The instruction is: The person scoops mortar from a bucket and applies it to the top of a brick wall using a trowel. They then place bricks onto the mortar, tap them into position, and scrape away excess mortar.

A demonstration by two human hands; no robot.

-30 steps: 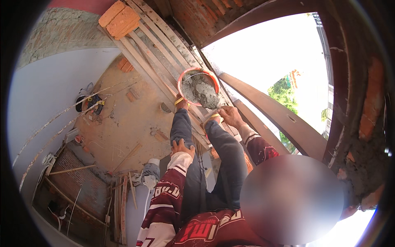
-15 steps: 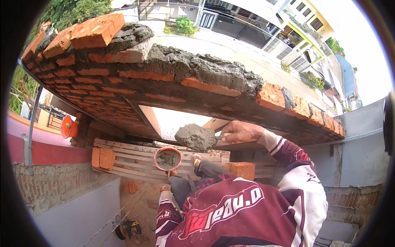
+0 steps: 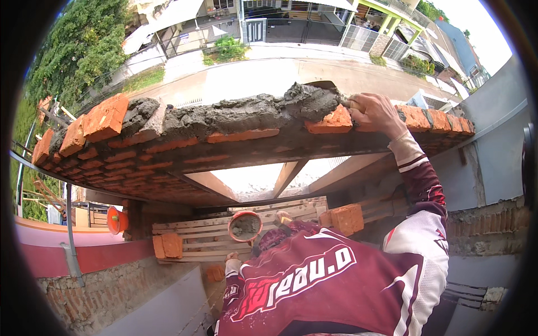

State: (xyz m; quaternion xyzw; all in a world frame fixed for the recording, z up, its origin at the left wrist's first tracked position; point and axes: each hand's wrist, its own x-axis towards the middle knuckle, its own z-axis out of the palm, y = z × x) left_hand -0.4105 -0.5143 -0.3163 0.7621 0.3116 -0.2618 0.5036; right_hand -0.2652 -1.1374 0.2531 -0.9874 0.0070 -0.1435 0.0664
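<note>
My right hand point(image 3: 374, 113) is closed round the handle of a trowel point(image 3: 324, 85), up at the top of the brick wall point(image 3: 196, 159). The trowel's dark blade shows behind a lump of wet grey mortar point(image 3: 307, 102) at the right end of the mortar bed point(image 3: 224, 116). Just below that lump is an orange brick point(image 3: 330, 121) in the top course, close to my fingers. My left hand point(image 3: 232, 256) hangs low beside my body, near an orange-rimmed bucket point(image 3: 259, 227) of mortar; its fingers are too small to make out.
Loose bricks point(image 3: 106, 117) lie tilted on the wall's left end. Below, a slatted wooden platform point(image 3: 196, 227) carries brick stacks point(image 3: 343, 218) point(image 3: 168, 245). An orange bucket point(image 3: 116, 220) is at the left. Under the mortar bed opens a wooden frame point(image 3: 288, 178). Beyond the wall runs a street.
My right hand has risen from above the platform to the wall top, taking the loaded trowel with it. The mortar lump now rests on the bed's right end. The view has shifted.
</note>
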